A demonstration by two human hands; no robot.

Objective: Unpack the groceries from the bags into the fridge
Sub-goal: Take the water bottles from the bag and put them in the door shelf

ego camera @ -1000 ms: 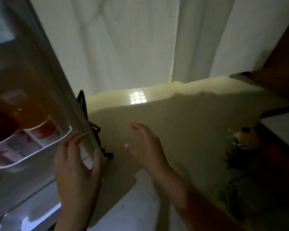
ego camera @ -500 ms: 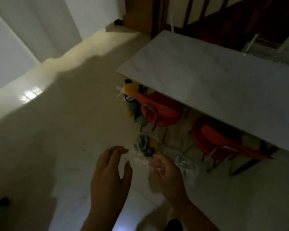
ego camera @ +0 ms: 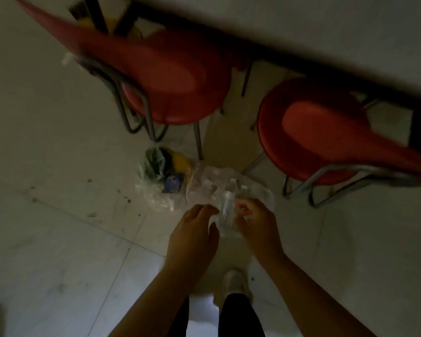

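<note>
Both hands have left the fridge door and dropped to the clear bag (ego camera: 226, 190) on the floor beside the red chairs (ego camera: 170, 76). Right hand (ego camera: 258, 222) pinches its plastic; left hand (ego camera: 192, 237) hovers half-curled, empty. Next grocery pickup starting.

Two bare forearms, with no sleeves showing, lead to the left hand (ego camera: 192, 235) and right hand (ego camera: 258, 224); below them are dark trousers (ego camera: 238, 317) and a pale shoe (ego camera: 235, 282).
</note>
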